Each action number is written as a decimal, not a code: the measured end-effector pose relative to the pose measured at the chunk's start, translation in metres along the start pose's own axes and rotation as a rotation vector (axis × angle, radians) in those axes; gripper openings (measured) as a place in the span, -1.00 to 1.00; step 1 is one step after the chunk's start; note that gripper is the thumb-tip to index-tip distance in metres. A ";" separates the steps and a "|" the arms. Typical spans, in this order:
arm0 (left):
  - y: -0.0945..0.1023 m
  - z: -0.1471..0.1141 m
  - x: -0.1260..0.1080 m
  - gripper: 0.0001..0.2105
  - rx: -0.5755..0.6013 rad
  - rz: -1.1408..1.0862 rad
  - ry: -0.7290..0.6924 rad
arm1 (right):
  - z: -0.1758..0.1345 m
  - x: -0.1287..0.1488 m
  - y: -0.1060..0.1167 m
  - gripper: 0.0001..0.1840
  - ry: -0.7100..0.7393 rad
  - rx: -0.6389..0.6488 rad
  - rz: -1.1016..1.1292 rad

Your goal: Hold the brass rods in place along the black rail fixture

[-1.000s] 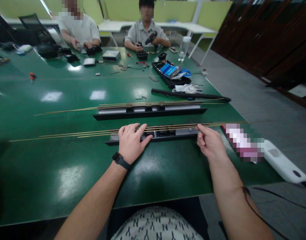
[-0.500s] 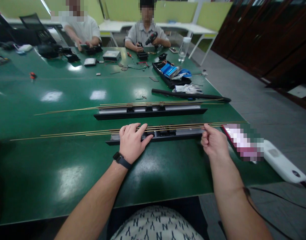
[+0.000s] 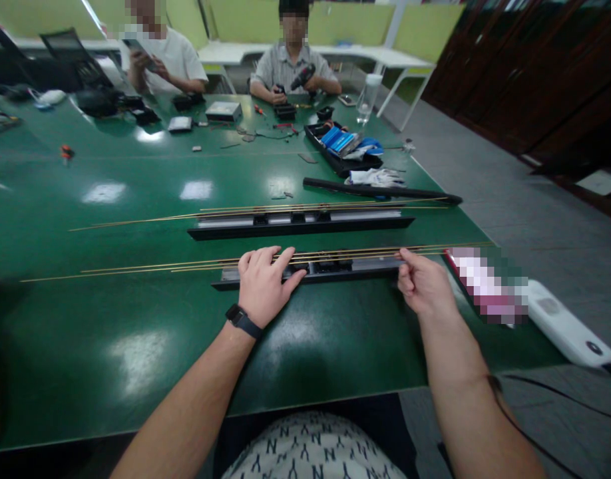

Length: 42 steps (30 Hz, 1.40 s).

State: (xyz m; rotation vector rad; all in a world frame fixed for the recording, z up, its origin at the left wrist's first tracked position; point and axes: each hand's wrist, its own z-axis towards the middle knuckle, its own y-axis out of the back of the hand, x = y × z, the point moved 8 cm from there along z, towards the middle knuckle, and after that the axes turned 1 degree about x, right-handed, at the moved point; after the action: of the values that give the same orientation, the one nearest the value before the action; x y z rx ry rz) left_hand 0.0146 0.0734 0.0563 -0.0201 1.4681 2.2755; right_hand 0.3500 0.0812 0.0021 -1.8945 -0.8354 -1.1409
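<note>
A black metal rail (image 3: 375,265) with an open, pale inner channel lies across the green table in front of me. Several thin brass-coloured rods (image 3: 136,267) run along it and stick out past its left end. My left hand (image 3: 266,279), with a watch on the wrist, lies over the rail and rods, fingertips bent at the far side and thumb at the near side. At the rail's right end, my right hand (image 3: 422,281) pinches a rod between thumb and forefinger, the other fingers curled in. Dark fittings (image 3: 330,261) sit inside the rail between the hands.
A second rail (image 3: 300,227) with rods lies behind. Farther off are a black tube (image 3: 385,189), gloves (image 3: 375,177) and a black tray (image 3: 315,136). A phone (image 3: 485,286) and a white device (image 3: 568,322) lie right. Two people sit across the table, one holding a drill (image 3: 303,76).
My right hand has slid a little to the left along the rail. My left hand has stayed in place. The person at the far left has raised a phone-like device.
</note>
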 end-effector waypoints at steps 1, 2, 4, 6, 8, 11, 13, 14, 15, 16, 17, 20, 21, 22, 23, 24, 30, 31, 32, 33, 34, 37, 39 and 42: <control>0.000 0.000 0.000 -0.57 -0.001 -0.001 -0.001 | 0.000 0.001 0.001 -0.83 -0.003 -0.017 0.006; 0.000 0.000 0.000 -0.57 -0.002 -0.001 -0.003 | 0.000 0.001 0.003 -0.83 -0.004 -0.036 0.010; 0.000 0.000 0.000 -0.57 -0.003 0.000 -0.005 | 0.001 0.004 0.006 -0.84 0.002 -0.078 0.017; -0.001 0.000 0.000 -0.57 -0.003 0.001 -0.006 | 0.002 0.006 0.011 -0.83 0.011 -0.121 0.026; -0.001 0.000 0.000 -0.57 -0.004 0.000 -0.005 | 0.002 0.006 0.014 -0.82 0.014 -0.150 0.027; 0.000 0.000 0.000 -0.57 -0.010 -0.002 -0.003 | 0.004 0.005 0.015 -0.80 0.029 -0.156 0.009; 0.000 0.000 0.000 -0.58 -0.014 -0.002 -0.003 | 0.005 0.005 0.015 -0.78 0.047 -0.143 -0.014; 0.000 0.000 0.000 -0.58 -0.015 -0.001 -0.004 | 0.005 0.004 0.013 -0.76 0.053 -0.125 -0.026; 0.001 0.000 -0.001 -0.58 -0.014 -0.001 -0.004 | 0.004 0.004 0.011 -0.75 0.055 -0.100 -0.037; 0.001 0.000 -0.001 -0.58 -0.014 0.000 -0.004 | 0.004 0.003 0.009 -0.74 0.053 -0.071 -0.045; 0.001 0.000 -0.001 -0.58 -0.012 0.001 -0.004 | 0.003 0.002 0.006 -0.73 0.049 -0.039 -0.051; 0.001 0.000 -0.001 -0.59 -0.007 0.002 0.002 | 0.001 0.001 0.000 -0.74 0.041 0.025 -0.052; 0.001 0.000 -0.001 -0.58 -0.007 0.003 0.003 | 0.001 0.001 0.000 -0.75 0.038 0.026 -0.051; 0.001 0.000 -0.001 -0.58 -0.006 0.003 0.002 | 0.000 0.001 0.000 -0.77 0.036 0.018 -0.048; 0.000 0.000 -0.001 -0.58 -0.006 0.004 0.002 | 0.001 0.001 0.002 -0.78 0.033 0.004 -0.043; 0.000 0.000 -0.001 -0.58 -0.005 0.005 0.001 | 0.001 0.001 0.003 -0.80 0.031 -0.015 -0.038; 0.000 0.000 -0.001 -0.58 0.006 0.005 0.000 | 0.006 0.004 0.019 -0.79 0.040 -0.163 -0.006; 0.000 0.000 0.000 -0.58 0.006 0.005 0.001 | 0.006 0.004 0.020 -0.79 0.043 -0.175 -0.008; 0.000 0.000 0.000 -0.58 0.004 0.004 0.003 | 0.007 0.005 0.021 -0.78 0.050 -0.176 -0.013; 0.000 0.000 0.000 -0.58 0.003 0.004 0.005 | 0.007 0.005 0.020 -0.78 0.061 -0.170 -0.021; 0.000 0.000 0.000 -0.58 0.002 0.004 0.007 | 0.007 0.006 0.019 -0.78 0.072 -0.158 -0.030; 0.000 0.000 0.000 -0.58 0.003 0.006 0.011 | 0.005 0.005 0.012 -0.76 0.080 -0.091 -0.056; 0.000 0.000 0.000 -0.59 0.004 0.005 0.010 | 0.003 0.003 0.006 -0.73 0.064 -0.033 -0.067; 0.000 0.000 0.000 -0.59 0.001 0.002 0.008 | 0.001 0.001 -0.001 -0.70 0.040 0.043 -0.074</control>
State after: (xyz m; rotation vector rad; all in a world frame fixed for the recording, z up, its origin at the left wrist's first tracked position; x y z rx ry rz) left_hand 0.0149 0.0731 0.0565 -0.0272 1.4744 2.2787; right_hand 0.3498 0.0824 0.0032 -1.8135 -0.9068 -1.1922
